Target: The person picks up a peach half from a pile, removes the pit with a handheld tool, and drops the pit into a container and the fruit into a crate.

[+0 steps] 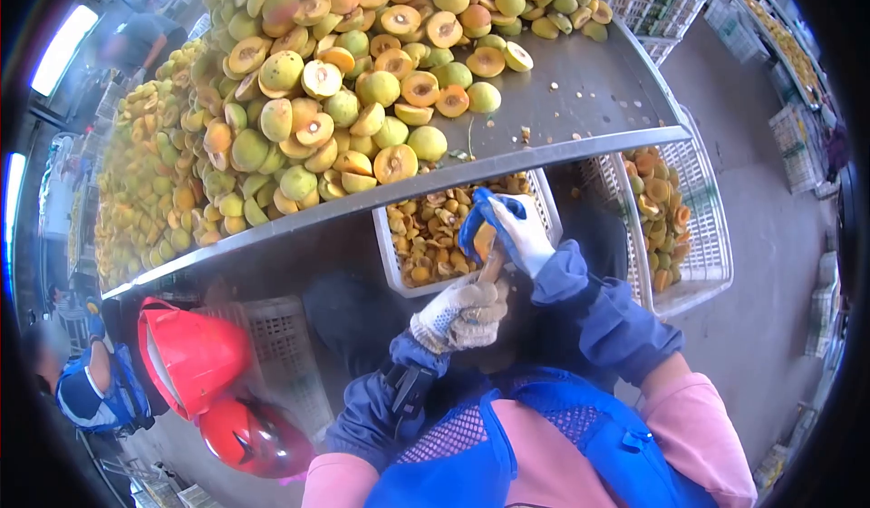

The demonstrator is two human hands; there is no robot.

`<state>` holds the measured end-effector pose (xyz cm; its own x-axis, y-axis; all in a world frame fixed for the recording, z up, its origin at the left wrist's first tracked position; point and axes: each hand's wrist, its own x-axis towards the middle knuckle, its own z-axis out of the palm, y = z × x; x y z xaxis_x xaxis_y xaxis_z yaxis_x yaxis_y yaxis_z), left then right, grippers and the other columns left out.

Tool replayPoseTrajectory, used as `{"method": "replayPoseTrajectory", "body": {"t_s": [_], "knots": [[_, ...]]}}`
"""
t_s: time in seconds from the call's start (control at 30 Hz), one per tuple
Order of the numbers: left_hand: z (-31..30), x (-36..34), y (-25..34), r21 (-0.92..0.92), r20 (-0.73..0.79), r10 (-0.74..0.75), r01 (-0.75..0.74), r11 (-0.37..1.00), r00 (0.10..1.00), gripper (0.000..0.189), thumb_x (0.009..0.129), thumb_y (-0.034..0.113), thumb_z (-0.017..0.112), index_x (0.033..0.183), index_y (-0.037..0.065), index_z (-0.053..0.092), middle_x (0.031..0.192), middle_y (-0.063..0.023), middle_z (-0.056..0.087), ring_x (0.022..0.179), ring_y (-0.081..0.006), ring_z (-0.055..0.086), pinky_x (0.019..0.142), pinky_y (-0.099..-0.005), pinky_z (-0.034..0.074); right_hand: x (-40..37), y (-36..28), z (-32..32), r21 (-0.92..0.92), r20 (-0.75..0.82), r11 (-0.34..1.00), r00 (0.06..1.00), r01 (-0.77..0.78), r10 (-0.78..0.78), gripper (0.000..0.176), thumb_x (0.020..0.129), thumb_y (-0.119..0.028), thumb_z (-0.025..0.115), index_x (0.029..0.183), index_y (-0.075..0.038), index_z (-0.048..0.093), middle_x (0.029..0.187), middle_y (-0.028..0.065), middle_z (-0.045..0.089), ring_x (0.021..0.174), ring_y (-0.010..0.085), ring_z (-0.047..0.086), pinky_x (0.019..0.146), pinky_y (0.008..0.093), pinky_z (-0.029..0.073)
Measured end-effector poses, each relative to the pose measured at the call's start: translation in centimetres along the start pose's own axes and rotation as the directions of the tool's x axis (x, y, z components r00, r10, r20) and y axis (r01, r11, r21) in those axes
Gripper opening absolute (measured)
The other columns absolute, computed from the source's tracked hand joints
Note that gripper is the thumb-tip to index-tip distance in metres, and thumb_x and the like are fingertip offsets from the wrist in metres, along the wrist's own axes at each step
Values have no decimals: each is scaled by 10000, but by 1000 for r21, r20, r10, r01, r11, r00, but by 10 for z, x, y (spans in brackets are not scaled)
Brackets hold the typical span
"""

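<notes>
Under the table edge (562,150), my right hand (507,227) is closed around a fruit (483,241) — soft, juicy, probably slippery, so I take it by the skin side, not squeezing. Just below it, my left hand (460,313) clenches a small tool (494,268).

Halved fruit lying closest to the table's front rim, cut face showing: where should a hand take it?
Probably cup the half fruit by its rounded skin edge, coming over the table rim from the front: its cut face tilts that way and neighbouring fruit crowds the back.
</notes>
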<state>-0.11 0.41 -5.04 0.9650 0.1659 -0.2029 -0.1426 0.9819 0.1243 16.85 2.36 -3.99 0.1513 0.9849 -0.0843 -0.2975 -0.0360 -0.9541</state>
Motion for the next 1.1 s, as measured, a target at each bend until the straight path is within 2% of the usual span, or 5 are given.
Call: {"method": "replayPoseTrajectory", "body": {"t_s": [0.4,0.73,0.8,0.87,1.1], "knots": [[-1,7,-3,-105,-211,195,-220,970,958,197,890,121,632,1038,64,514,687,36,494,396,-36,396,343,-207,362,-2,13,2,714,-89,644,877,-274,472,359,991,-350,512,1037,2,563,871,150,643,715,269,640,663,363,564],[7,3,31,546,-342,294,-66,835,893,158,901,185,620,909,97,490,605,36,427,401,-55,358,346,-211,281,-23,-32,-199,-343,-484,939,857,0,-176,317,962,-299,556,960,-6,675,847,81,698,758,209,678,676,308,528],[-15,17,20,621,-605,444,43,782,660,134,910,175,600,910,104,487,645,32,451,432,-52,378,364,-207,286,-40,-57,-234,-887,-380,394,866,-242,-325,274,920,-316,606,1004,-63,670,960,103,689,883,290,661,761,376,517],[-46,4,33,260,-347,158,-67,963,924,117,929,182,585,949,108,497,662,27,462,440,-51,374,390,-206,294,-47,-80,-225,-911,-223,-246,896,-332,-385,292,886,-345,640,1060,-111,650,1064,128,648,992,355,608,846,441,487],[-2,-11,28,306,-187,221,-157,939,957,172,937,194,594,1045,72,540,619,27,440,399,-46,338,352,-210,257,69,-126,-145,-875,72,453,970,173,-233,344,896,-321,633,1047,-12,613,972,158,645,890,280,628,814,364,472]]}}
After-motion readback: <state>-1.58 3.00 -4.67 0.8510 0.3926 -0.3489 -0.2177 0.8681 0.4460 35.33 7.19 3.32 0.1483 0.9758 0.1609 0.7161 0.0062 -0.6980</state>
